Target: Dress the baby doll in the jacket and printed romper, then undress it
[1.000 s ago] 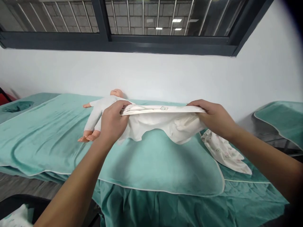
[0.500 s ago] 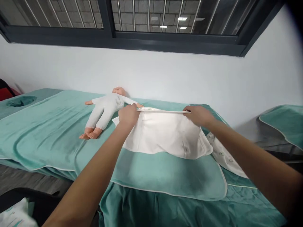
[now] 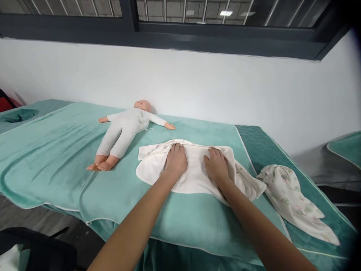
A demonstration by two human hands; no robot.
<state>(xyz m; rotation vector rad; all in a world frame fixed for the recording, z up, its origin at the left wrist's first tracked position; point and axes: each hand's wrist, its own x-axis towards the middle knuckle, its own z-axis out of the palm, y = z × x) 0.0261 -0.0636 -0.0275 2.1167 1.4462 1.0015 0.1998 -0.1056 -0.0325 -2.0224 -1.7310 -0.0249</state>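
Note:
A white baby top (image 3: 194,178) with a small printed pattern along its edges lies spread on the green blanket. My left hand (image 3: 177,161) rests palm down on its left-middle part, fingers stretched towards the far edge. On the right half of the cloth lies my right hand (image 3: 216,165), its thumb apart from the other fingers. Both hands look open, though the fingertips' undersides are hidden. To the left, a baby doll (image 3: 131,122) in a white bodysuit lies on its back with arms spread, apart from the top.
A printed baby garment (image 3: 293,199) lies crumpled on the bed's right side. The green blanket (image 3: 50,150) covers most of the bed. Behind are a white wall (image 3: 197,86) and a dark window frame (image 3: 225,39). A black chair (image 3: 42,244) stands at lower left.
The white top has come down from my raised, pinching hands and lies flat on the blanket. Both hands have let go of its edge and moved closer together onto it.

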